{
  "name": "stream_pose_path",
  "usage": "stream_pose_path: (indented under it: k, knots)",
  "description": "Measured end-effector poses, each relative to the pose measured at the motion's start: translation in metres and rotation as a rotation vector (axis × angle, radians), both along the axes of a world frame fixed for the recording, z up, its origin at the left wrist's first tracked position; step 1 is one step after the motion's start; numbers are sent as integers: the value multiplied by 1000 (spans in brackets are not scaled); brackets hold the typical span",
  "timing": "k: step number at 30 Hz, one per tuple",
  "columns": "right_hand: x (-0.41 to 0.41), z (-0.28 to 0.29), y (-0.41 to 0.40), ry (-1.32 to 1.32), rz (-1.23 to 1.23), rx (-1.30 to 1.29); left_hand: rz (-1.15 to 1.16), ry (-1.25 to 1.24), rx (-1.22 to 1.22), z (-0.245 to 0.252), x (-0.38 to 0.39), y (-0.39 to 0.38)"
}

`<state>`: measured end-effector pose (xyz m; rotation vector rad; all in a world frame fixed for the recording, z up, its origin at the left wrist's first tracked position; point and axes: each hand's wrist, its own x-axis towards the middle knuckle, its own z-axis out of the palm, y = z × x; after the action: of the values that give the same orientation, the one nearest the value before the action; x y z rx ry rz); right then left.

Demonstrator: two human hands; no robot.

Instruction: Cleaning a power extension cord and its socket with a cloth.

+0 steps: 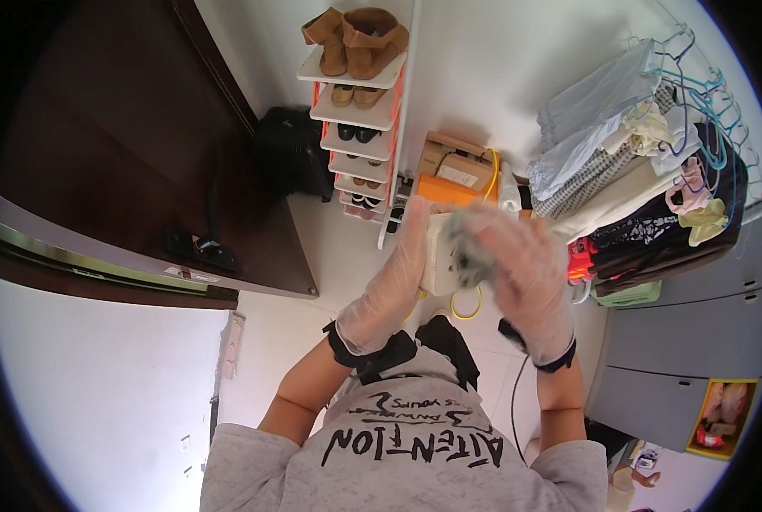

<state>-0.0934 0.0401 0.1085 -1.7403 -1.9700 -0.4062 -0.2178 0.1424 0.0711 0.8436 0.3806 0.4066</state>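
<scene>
My left hand, in a clear plastic glove with a black band at the wrist, grips a white block-like object from its left side. Dark marks or holes show on the object's face. Against that face my right hand, gloved the same way and blurred, presses a grey-green cloth-like thing. Its exact kind is too blurred to tell, and it hides part of the white object. A loop of yellow cord shows below my hands.
Ahead stands a shoe rack with boots and shoes, beside a black suitcase. Cardboard boxes sit against the wall. Clothes on hangers hang at the right above grey cabinets. A dark door stands at the left.
</scene>
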Motion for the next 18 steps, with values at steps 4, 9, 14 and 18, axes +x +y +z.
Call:
stream_pose_path:
  k: [4, 9, 14, 18]
  knots:
    - [1, 0, -3, -34, 23, 169, 0, 16, 74, -5, 3, 2]
    - [2, 6, -1, -241, -139, 52, -104, 37, 21, 5, 1, -3]
    - [8, 15, -14, -142, -104, 179, -93, 37, 114, -15, 13, -6]
    - [23, -5, -20, -212, 57, 35, -169, 77, 97, -16, 14, -4]
